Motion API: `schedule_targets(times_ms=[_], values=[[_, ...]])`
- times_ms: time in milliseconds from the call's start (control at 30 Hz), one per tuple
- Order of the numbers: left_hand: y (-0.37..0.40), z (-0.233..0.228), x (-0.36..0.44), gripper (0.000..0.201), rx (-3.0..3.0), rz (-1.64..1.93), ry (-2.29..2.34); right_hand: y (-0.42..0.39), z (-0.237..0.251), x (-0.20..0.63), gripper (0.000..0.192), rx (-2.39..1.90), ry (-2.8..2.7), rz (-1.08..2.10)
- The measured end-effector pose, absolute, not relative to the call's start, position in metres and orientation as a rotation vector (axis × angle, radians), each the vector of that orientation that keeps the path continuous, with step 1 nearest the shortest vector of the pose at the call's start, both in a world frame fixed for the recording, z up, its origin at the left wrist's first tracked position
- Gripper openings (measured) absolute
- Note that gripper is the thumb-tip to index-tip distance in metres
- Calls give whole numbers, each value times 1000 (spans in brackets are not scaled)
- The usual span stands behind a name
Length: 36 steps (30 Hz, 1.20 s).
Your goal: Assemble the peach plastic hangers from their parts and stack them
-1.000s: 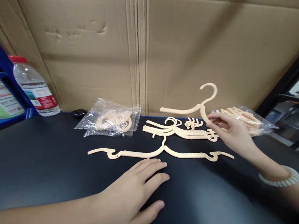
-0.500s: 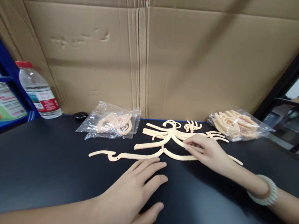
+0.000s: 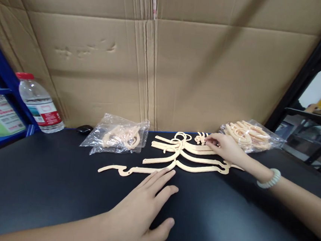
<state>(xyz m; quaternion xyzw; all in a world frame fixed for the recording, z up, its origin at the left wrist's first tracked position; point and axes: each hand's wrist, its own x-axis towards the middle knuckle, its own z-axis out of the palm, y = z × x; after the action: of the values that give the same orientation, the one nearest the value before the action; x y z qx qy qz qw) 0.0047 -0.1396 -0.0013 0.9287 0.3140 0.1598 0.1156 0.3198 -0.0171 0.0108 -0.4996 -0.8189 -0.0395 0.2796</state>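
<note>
My left hand [image 3: 141, 212] lies flat and palm down on the black table [image 3: 45, 185], its fingertips just short of the front cream plastic hanger [image 3: 198, 169]. Behind that hanger lies a small stack of similar hangers [image 3: 169, 146]. My right hand [image 3: 224, 146], with a pale bead bracelet on the wrist, reaches over the stack. Its fingertips rest on a little cluster of cream hook pieces [image 3: 200, 138]. Whether they pinch one I cannot tell.
A clear bag of cream parts [image 3: 250, 135] sits at the back right, and another such bag [image 3: 120, 135] at the back middle with a small black object [image 3: 84, 129] beside it. A water bottle [image 3: 39, 104] stands by a blue shelf [image 3: 1, 76]. Cardboard [image 3: 165, 68] walls off the back.
My right hand brought a raised hanger down onto the table beside the others, let go of it, then moved back to the small hook pieces. My left hand stayed put.
</note>
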Motion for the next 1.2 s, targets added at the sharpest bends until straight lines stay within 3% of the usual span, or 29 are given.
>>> schedule_targets(times_ms=[500,833,1033,1200], values=[[-141,8,8,45,2735,460,826,57,17,313,41,-1205,-2609,-165],[-144,13,8,42,2701,453,805,43,40,311,20,-1081,-2497,-347],[-136,13,14,27,1977,709,883,-25,44,282,16,-826,-2193,-297],[-134,13,22,32,1237,727,749,-86,28,248,15,-392,-2288,-419]])
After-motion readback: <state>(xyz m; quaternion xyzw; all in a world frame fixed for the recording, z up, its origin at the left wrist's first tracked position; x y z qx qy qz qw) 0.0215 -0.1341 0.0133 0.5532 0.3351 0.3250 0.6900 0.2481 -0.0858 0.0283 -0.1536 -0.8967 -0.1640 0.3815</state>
